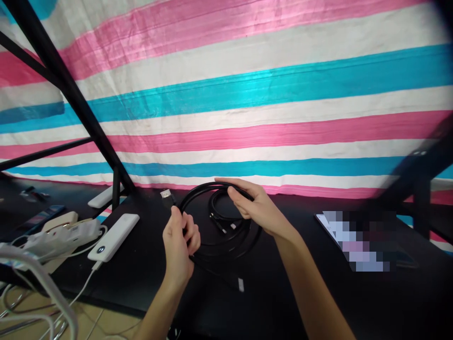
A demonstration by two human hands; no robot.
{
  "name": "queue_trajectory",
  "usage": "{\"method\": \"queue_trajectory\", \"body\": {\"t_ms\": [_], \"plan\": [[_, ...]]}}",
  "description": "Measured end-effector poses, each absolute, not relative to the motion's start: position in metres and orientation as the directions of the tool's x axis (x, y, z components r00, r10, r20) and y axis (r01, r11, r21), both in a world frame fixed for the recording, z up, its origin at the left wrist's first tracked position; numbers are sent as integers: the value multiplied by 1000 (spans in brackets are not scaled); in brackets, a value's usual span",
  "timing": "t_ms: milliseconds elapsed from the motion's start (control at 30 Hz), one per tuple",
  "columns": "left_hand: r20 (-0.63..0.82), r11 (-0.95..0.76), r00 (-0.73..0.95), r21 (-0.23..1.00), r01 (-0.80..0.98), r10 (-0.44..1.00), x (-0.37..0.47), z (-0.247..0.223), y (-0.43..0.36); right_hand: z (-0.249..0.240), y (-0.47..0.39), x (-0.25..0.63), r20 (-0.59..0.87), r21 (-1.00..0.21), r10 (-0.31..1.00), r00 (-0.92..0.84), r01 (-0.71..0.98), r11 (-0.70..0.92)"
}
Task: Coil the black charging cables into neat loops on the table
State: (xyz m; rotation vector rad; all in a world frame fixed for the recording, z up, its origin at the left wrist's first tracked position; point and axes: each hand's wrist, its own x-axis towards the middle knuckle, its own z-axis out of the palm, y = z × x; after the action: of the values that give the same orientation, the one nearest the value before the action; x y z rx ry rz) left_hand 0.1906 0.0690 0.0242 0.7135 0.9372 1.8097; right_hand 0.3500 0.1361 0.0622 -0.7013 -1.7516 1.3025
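Note:
A black cable [201, 187] hangs in wide loops between my two hands. My left hand [181, 241] is closed round the left side of the loops, and a USB plug [165, 194] sticks up just above it. Fingers and thumb of my right hand [251, 203] pinch the upper right of the loops. Behind and below them, a smaller black coil [213, 203] lies on the black table [141, 283], with small connectors beside it. Another pale connector tip [241, 284] shows lower down, in front of my hands.
At left are a white power bank [115, 237] with a cable, a white power strip [67, 238] and another white device [102, 197]. A phone with a blurred screen [347, 241] lies at right. Black metal bars [81, 111] frame a striped sheet [247, 94] behind.

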Motion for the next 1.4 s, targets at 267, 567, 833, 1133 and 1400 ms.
{"method": "queue_trajectory", "body": {"t_ms": [267, 567, 833, 1133, 1400], "plan": [[42, -103, -124, 833, -543, 991, 181, 31, 76, 63, 136, 352, 198, -977, 875, -442, -156, 143], [-35, 2, -88, 938, -345, 996, 187, 20, 75, 61, 134, 349, 161, -948, 795, -584, 132, 289], [-80, 44, -124, 964, -264, 989, 172, 18, 77, 56, 132, 337, 145, -906, 741, -655, 213, 366], [-14, -195, -368, 828, -525, 930, 177, 16, 72, 60, 139, 350, 97, -936, 728, -679, 186, 298], [-44, 17, -19, 699, -715, 999, 175, 22, 69, 54, 140, 345, 85, -944, 841, -534, 228, 240]]}}
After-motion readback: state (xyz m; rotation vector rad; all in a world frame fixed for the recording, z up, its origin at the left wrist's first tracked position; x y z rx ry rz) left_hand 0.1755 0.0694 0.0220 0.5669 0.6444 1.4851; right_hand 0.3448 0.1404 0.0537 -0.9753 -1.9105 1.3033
